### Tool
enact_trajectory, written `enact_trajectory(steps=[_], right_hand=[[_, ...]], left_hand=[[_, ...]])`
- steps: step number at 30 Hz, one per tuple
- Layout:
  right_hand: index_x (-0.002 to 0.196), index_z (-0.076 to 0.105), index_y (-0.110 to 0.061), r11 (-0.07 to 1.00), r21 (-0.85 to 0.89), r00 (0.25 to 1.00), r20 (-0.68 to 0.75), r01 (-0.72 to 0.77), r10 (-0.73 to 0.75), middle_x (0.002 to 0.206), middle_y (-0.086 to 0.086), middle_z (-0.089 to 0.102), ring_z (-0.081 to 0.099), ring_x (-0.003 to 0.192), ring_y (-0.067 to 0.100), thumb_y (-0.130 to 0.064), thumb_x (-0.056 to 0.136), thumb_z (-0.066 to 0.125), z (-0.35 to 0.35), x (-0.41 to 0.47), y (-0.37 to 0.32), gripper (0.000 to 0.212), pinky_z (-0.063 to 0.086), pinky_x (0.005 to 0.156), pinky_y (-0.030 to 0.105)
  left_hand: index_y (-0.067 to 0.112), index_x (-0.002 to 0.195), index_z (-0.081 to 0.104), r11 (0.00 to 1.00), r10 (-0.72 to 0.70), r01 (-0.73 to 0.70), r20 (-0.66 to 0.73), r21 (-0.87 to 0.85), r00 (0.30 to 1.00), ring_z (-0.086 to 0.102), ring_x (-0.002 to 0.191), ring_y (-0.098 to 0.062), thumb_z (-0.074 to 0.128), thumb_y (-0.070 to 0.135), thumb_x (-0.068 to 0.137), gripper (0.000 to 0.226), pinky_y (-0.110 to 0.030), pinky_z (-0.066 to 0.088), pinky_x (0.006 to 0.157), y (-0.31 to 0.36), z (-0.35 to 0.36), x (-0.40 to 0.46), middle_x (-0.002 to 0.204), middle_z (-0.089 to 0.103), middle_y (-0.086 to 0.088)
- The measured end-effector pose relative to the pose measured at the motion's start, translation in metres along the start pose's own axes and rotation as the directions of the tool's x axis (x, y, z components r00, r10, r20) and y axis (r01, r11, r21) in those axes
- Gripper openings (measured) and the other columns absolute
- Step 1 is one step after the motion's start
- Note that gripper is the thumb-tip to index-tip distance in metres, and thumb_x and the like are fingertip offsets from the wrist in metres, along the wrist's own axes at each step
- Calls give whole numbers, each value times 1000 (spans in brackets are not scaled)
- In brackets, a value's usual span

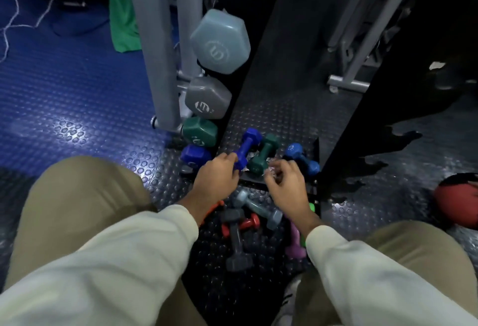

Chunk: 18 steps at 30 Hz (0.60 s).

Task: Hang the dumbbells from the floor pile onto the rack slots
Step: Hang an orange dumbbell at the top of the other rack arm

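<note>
A studded rubber floor (77,98) fills the frame, blue at the left and black through the centre and right, its raised round dots catching the light. The dumbbells are small, hex-headed and coated in a smooth matte skin. Just above centre, a purple dumbbell (245,148) lies aslant on the black base plate of the rack (279,67), beside a dark green dumbbell (263,153) and a bright blue dumbbell (301,157). At upper centre, four hexagonal heads already sit on the rack, stacked from a large pale blue head (219,41) down through grey, green and purple. Below centre, the floor pile (245,224) holds a light blue, a charcoal, a red and a lilac dumbbell lying crossed over one another. The left hand (216,178) reaches forward from a cream sleeve, its curled fingers closed as a grip around the near end of the purple dumbbell. The right hand (285,186) hovers just beside the dark green dumbbell with fingers loosely bent, its grip released and holding nothing. Khaki-clad knees frame the lower corners.
</note>
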State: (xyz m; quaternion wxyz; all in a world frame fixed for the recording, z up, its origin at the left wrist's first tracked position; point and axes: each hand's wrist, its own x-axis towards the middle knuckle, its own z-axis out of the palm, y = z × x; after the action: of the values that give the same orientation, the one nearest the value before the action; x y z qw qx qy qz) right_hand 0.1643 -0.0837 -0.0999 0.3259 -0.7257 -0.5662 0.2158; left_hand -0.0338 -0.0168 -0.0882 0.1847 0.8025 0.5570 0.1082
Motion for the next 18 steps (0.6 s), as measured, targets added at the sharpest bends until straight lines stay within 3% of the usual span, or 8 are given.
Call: enact_trajectory(steps=[6, 10, 15, 18], right_hand=[[116, 69, -18, 995, -88, 961, 267, -55, 76, 113, -3, 57, 63, 100, 16, -35, 95, 70, 53, 8, 26, 27, 49, 92, 26], [108, 72, -15, 991, -110, 932, 346, -72, 107, 107, 2, 62, 63, 100, 22, -29, 92, 72, 86, 12, 30, 22, 49, 94, 31], [111, 73, -16, 987, -127, 898, 417, -93, 139, 112, 4, 64, 63, 102, 22, -31, 91, 73, 126, 15, 31, 25, 40, 86, 21], [114, 72, -19, 986, -119, 872, 464, -118, 160, 112, 1, 63, 64, 99, 17, -32, 91, 73, 146, 21, 29, 27, 47, 92, 25]], left_hand=[[18, 117, 56, 986, -167, 165, 112, 22, 980, 69, 96, -34, 59, 29, 96, 24, -44, 55, 75, -34, 43, -7, 112, 63, -7], [17, 119, 57, 958, -285, 285, 161, 24, 945, 68, 102, -35, 60, 31, 97, 26, -42, 53, 79, -57, 74, -22, 112, 64, -8], [17, 114, 57, 913, -387, 404, 196, -56, 901, 68, 102, -39, 59, 29, 94, 23, -46, 54, 79, -74, 108, -34, 109, 66, -12], [18, 117, 57, 881, -440, 465, 210, -88, 873, 67, 102, -40, 58, 27, 93, 25, -46, 53, 80, -80, 123, -39, 111, 65, -13]])
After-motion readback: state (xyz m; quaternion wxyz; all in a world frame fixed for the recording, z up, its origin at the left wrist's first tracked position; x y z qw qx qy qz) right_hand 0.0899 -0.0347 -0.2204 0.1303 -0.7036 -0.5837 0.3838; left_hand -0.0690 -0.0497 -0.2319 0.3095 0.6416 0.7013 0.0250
